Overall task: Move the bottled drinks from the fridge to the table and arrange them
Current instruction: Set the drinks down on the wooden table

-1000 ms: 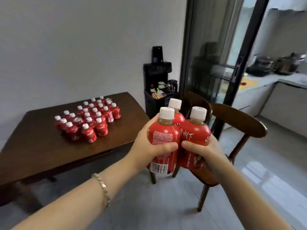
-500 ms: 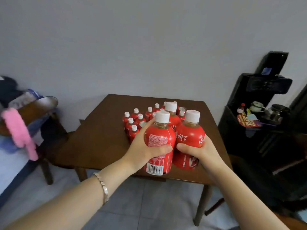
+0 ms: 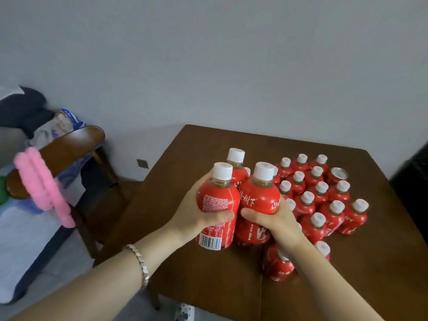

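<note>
I hold three red bottled drinks with white caps above the dark wooden table point(image 3: 203, 144). My left hand point(image 3: 196, 218) grips the left bottle point(image 3: 217, 202), whose barcode faces me. My right hand point(image 3: 275, 221) grips the right bottle point(image 3: 259, 195) from below. The third bottle point(image 3: 235, 165) is pressed between them at the back. Just to the right, several identical bottles point(image 3: 322, 195) stand in rows on the table; one point(image 3: 278, 265) is partly hidden under my right forearm.
A wooden chair point(image 3: 69, 144) with a pink fluffy item point(image 3: 44, 188) draped over it stands left of the table, with clothes and a bed behind. A dark cabinet point(image 3: 416, 177) is at the right edge. A power strip point(image 3: 183, 313) lies on the floor.
I have come up to the table, and the three held bottles now hang over its left half beside the rows. Both hands keep the same grip.
</note>
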